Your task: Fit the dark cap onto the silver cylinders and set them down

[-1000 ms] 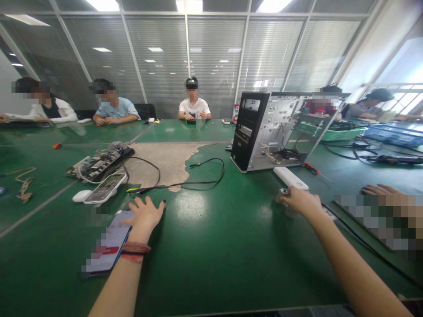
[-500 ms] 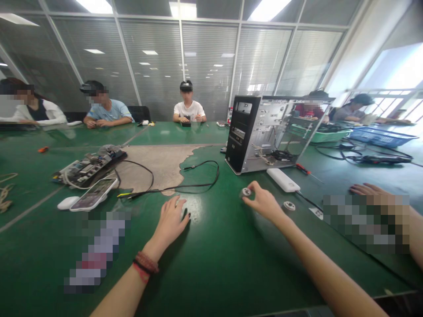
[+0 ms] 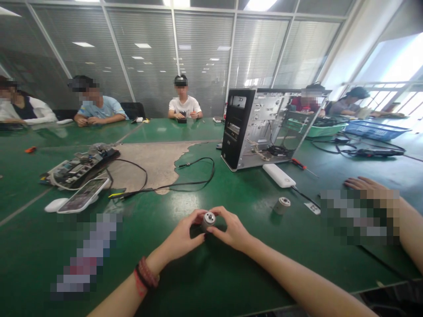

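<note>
Both of my hands meet over the green table in front of me. My left hand and my right hand pinch a small grey metal cylinder between their fingertips, its round end facing up. A second, similar grey cylinder stands on the table to the right, untouched. My left wrist wears red and dark bracelets.
An open computer case stands beyond, with a white power bank and a red screwdriver beside it. A circuit board, a phone and black cables lie left. Another person's hand rests at right. Several people sit around the table.
My right hand lifted a small cylinder from the right and carried it to the middle. My left hand left the table and joined it on the cylinder.
</note>
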Demonstrator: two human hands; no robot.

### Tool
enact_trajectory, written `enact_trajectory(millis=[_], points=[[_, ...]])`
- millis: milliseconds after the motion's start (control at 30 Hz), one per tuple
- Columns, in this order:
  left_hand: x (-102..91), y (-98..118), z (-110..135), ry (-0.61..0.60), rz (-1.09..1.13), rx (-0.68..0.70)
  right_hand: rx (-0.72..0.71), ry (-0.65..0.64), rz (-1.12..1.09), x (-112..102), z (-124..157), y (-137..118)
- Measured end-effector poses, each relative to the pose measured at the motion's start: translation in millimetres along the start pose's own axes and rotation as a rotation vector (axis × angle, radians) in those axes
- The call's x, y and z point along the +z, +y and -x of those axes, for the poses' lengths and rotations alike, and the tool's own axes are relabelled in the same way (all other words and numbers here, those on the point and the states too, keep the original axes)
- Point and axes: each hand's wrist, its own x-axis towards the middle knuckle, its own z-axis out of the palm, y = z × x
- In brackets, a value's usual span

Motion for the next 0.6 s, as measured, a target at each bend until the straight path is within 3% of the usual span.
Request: enact_trajectory(millis=[167, 300, 400, 500, 600], points=[[6.6, 2, 0, 0.083, -0.020, -0.042, 0.006, 0.055, -0.046, 4, 5, 1], [6.3, 3, 2, 0.108, -0.007, -0.029, 0.015, 0.167, -0.074, 10, 10, 1], [6.1, 5, 2, 0.107, -0.007, -0.043, 0.028, 0.181, -0.115, 10, 11, -1], [4.8, 6, 4, 0.103, -0.010, -0.041, 0.110, 0.150, -0.276, 8, 9, -8], [2.4, 5, 5, 0.095, 0.023, -0.047, 0.285, 0.121, -0.578, 7, 4, -17]])
